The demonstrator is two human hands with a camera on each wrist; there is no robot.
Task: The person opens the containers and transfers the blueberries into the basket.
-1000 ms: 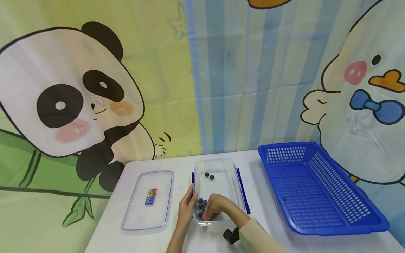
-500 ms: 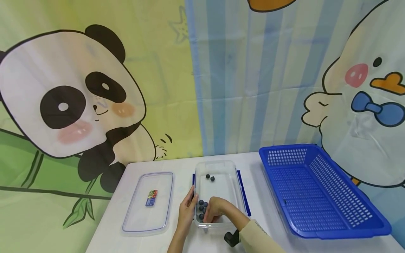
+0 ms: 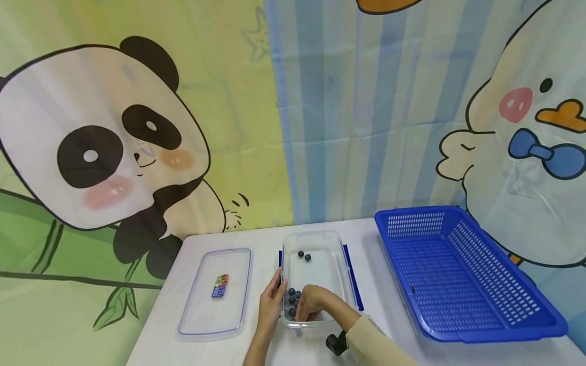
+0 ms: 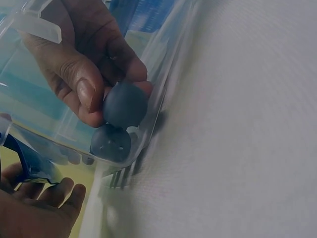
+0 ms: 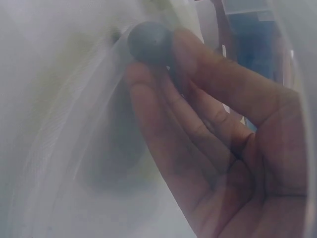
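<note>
A clear container [image 3: 316, 274] with blue side latches holds dark blue balls, several near its front left [image 3: 292, 300] and two toward the back [image 3: 308, 257]. My left hand [image 3: 269, 307] grips the container's left side, its fingers [image 4: 62, 193] by a blue latch [image 4: 29, 158]. Inside the front end is my right hand [image 3: 316, 300], bent downward. Both wrist views show the right hand [image 4: 81, 54] [image 5: 213, 129] pinching a ball [image 4: 125, 105] [image 5: 150, 43] between thumb and fingers. Another ball [image 4: 110, 144] lies right beside it in the left wrist view.
Left of the container lies a clear lid [image 3: 197, 315] with a coloured label [image 3: 220, 285]. A large blue basket [image 3: 458, 333] stands on the right. Some black object [image 3: 336, 343] shows beside the right sleeve. Behind the white table [image 3: 261, 241] hangs a patterned curtain [image 3: 329, 117].
The whole head view has shifted slightly. Both hands keep nearly the same places at the container, and the visible balls have not clearly moved.
</note>
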